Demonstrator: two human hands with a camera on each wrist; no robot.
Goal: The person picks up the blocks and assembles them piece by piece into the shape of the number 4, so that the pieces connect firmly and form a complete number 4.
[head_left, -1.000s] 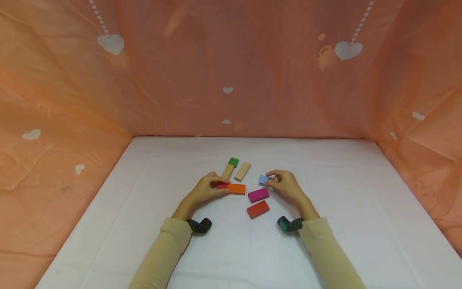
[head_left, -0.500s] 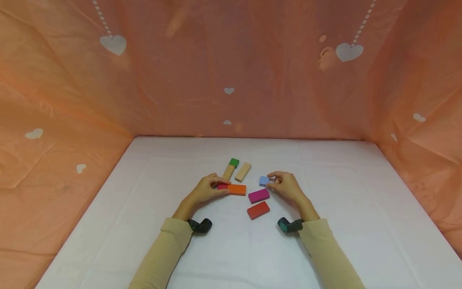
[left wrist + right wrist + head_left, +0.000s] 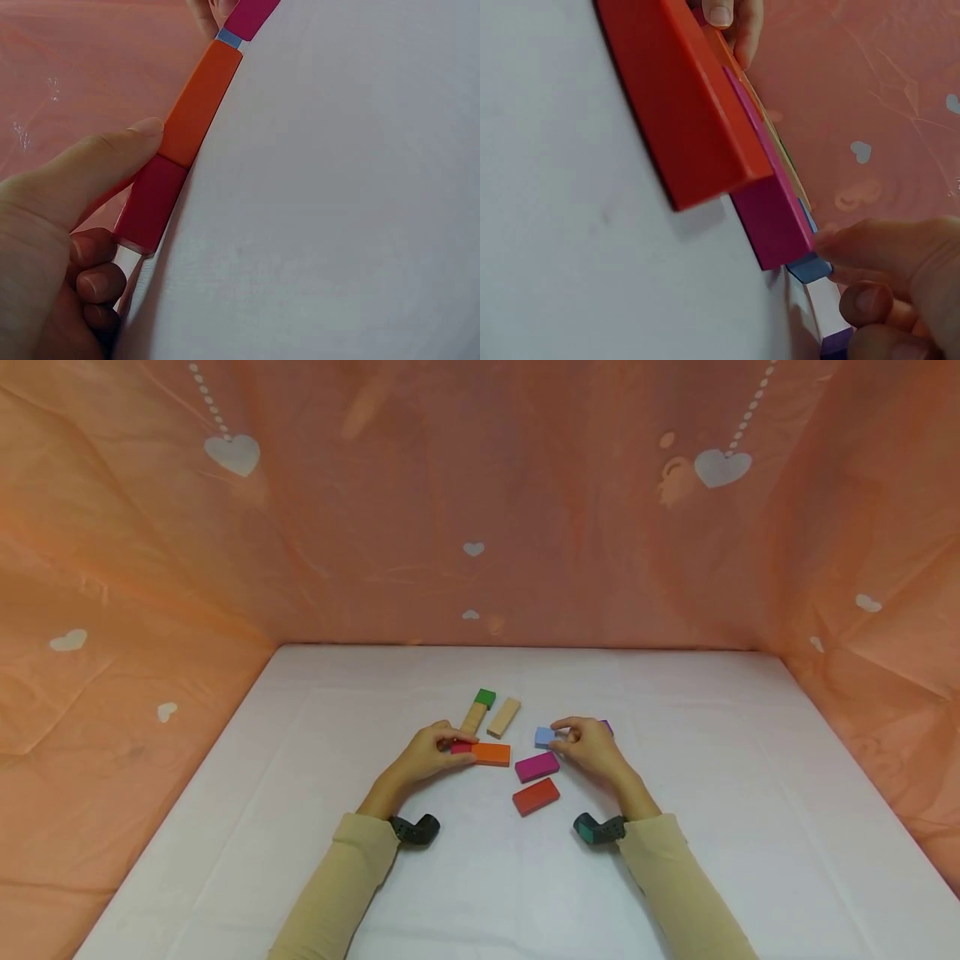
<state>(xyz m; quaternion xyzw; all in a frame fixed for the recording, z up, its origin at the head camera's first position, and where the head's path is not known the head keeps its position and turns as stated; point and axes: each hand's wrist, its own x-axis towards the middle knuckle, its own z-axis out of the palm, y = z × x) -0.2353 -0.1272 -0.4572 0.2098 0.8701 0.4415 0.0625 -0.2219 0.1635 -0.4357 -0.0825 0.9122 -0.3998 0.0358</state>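
Observation:
My left hand (image 3: 431,749) spans the spot where an orange block (image 3: 492,754) meets a crimson block (image 3: 461,747), end to end. In the left wrist view the thumb (image 3: 148,127) lies against the orange block's near end. The index finger reaches over the far side. With thumb and index finger my right hand (image 3: 594,747) pinches a light blue block (image 3: 544,737) at its right end. The right wrist view shows that light blue block (image 3: 810,268) partly behind a magenta block (image 3: 776,225). A purple block (image 3: 606,727) peeks out behind the right hand, mostly hidden.
Between the hands lie the magenta block (image 3: 537,767) and a red block (image 3: 536,797). Farther back are a plain wooden block (image 3: 504,717) and another wooden block (image 3: 473,718) touching a green one (image 3: 486,697). Orange sheeting (image 3: 480,510) surrounds the white table (image 3: 375,893).
The right hand has shifted slightly left with the light blue block, and the purple block behind it has come into view. My left hand holds its place.

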